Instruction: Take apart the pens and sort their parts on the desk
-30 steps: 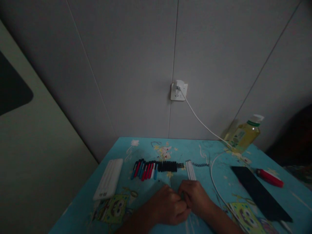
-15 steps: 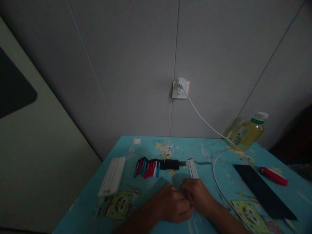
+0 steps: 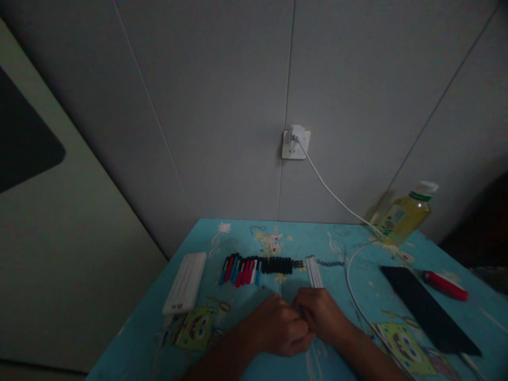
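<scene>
My left hand (image 3: 280, 327) and my right hand (image 3: 322, 316) meet near the front middle of the blue table (image 3: 238, 309). Both have curled fingers pressed together, the knuckles touching. Whatever they may hold is hidden inside the fingers. Just beyond my right hand lie several thin white sticks (image 3: 314, 271), side by side. To their left is a row of short black tubes (image 3: 277, 265), then a cluster of red, blue and white pen-like parts (image 3: 241, 271). Small dark bits (image 3: 297, 264) sit beside the black tubes, and a line of tiny coil-like pieces (image 3: 330, 263) runs right of the sticks.
A white power bank (image 3: 186, 284) lies at the left. On the right are a dark flat slab (image 3: 431, 312), a red-handled tool (image 3: 445, 286) and a tilted bottle of yellow liquid (image 3: 402, 217). A white cable (image 3: 333, 196) runs from the wall socket (image 3: 296, 144) across the table.
The view has shifted very slightly. Both hands stay closed together in nearly the same place, and the laid-out parts have not moved.
</scene>
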`<state>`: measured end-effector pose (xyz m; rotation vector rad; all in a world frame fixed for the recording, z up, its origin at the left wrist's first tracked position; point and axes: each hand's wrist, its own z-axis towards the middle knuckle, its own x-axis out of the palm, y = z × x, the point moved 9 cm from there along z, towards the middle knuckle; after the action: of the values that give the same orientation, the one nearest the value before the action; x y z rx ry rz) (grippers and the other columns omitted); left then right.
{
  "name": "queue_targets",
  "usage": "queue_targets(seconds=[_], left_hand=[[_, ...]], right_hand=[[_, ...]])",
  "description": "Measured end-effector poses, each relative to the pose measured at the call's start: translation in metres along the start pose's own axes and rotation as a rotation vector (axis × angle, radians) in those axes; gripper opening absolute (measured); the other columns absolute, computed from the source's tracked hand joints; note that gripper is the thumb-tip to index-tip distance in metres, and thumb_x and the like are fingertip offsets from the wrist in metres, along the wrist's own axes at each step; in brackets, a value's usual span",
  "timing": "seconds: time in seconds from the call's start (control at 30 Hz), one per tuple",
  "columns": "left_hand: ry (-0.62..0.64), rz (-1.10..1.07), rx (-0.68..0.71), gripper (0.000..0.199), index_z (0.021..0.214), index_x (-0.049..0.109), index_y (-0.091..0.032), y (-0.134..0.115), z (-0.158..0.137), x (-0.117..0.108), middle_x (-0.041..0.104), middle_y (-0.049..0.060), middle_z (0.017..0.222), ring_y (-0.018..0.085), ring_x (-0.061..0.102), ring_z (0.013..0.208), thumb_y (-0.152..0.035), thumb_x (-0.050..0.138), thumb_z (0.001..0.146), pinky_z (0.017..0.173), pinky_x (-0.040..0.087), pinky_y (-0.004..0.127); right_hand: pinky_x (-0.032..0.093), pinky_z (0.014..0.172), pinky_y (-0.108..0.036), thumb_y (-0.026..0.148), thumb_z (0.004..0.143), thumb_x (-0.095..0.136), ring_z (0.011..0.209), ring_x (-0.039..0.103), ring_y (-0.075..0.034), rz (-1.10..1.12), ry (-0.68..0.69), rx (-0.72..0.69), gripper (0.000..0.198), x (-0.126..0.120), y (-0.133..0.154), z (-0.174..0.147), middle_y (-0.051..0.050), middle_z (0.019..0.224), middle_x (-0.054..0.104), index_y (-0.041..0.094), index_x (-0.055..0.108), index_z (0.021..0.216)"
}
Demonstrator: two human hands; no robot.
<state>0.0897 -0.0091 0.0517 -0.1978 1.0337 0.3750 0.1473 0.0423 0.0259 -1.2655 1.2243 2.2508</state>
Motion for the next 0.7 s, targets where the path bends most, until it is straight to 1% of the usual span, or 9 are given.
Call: queue_targets(seconds=[0.1,0.23,0.33,0.53,0.57,0.63,0.67,0.7], left_hand=[[0.024,0.010,0.002,0.032,0.062,0.059,-0.020,0.000,-0.001,0.004,0.063,-0.001,0.056,0.012,0.058,0.047,-0.033,0.050,0.090,0.046,0.036,0.026],[0.005,0.019,-0.002,0.030,0.064,0.060,-0.021,0.001,-0.002,0.004,0.063,-0.002,0.056,0.012,0.058,0.047,-0.034,0.051,0.090,0.046,0.036,0.026],[0.020,0.018,-0.009,0.031,0.062,0.059,-0.021,0.002,-0.002,0.006,0.062,-0.003,0.055,0.013,0.057,0.047,-0.034,0.050,0.090,0.047,0.037,0.026],[0.059,0.010,-0.045,0.030,0.068,0.061,-0.021,0.004,-0.005,0.009,0.065,-0.002,0.060,0.014,0.059,0.052,-0.035,0.050,0.092,0.053,0.041,0.026],[0.068,0.016,-0.064,0.031,0.069,0.062,-0.021,0.008,-0.005,0.007,0.064,-0.001,0.060,0.014,0.060,0.052,-0.037,0.050,0.092,0.055,0.043,0.026],[0.089,0.036,-0.164,0.033,0.073,0.062,-0.020,0.024,-0.005,0.001,0.065,0.000,0.062,0.015,0.061,0.056,-0.040,0.047,0.095,0.059,0.044,0.026],[0.098,0.048,-0.258,0.034,0.075,0.062,-0.020,0.038,-0.006,-0.003,0.065,0.001,0.064,0.015,0.062,0.058,-0.039,0.044,0.097,0.061,0.044,0.026],[0.105,0.066,-0.392,0.034,0.079,0.062,-0.020,0.055,-0.010,-0.009,0.066,0.002,0.068,0.016,0.064,0.063,-0.037,0.041,0.098,0.063,0.045,0.026]], right_hand=[[0.038,0.065,-0.024,0.000,0.072,0.043,0.066,0.059,-0.014,-0.007,0.012,-0.003,0.030,0.001,0.001,0.000,-0.001,0.069,0.062,0.019,0.067,0.075],[0.039,0.065,-0.024,0.001,0.073,0.044,0.067,0.059,-0.015,-0.019,0.023,0.001,0.030,0.002,0.000,0.001,-0.001,0.069,0.063,0.019,0.068,0.075],[0.039,0.066,-0.024,0.001,0.074,0.044,0.068,0.060,-0.015,-0.023,0.031,0.000,0.030,0.003,0.000,0.000,-0.001,0.071,0.064,0.019,0.067,0.077],[0.038,0.064,-0.024,0.002,0.076,0.046,0.067,0.059,-0.015,-0.063,0.041,-0.023,0.027,0.003,0.001,-0.001,-0.001,0.070,0.063,0.019,0.067,0.077],[0.038,0.064,-0.024,0.002,0.076,0.047,0.067,0.059,-0.015,-0.072,0.040,-0.025,0.026,0.002,0.001,0.000,-0.001,0.070,0.062,0.019,0.066,0.075],[0.038,0.064,-0.024,0.003,0.076,0.047,0.066,0.059,-0.015,-0.090,0.025,-0.023,0.024,0.000,0.000,0.000,-0.002,0.068,0.062,0.018,0.064,0.072],[0.039,0.065,-0.023,0.002,0.076,0.046,0.066,0.059,-0.015,-0.087,0.018,-0.024,0.024,-0.002,0.000,0.000,-0.002,0.069,0.062,0.018,0.064,0.071],[0.040,0.067,-0.023,0.001,0.076,0.046,0.068,0.060,-0.015,-0.078,0.015,-0.024,0.025,-0.003,0.001,0.000,-0.002,0.070,0.063,0.018,0.064,0.073]])
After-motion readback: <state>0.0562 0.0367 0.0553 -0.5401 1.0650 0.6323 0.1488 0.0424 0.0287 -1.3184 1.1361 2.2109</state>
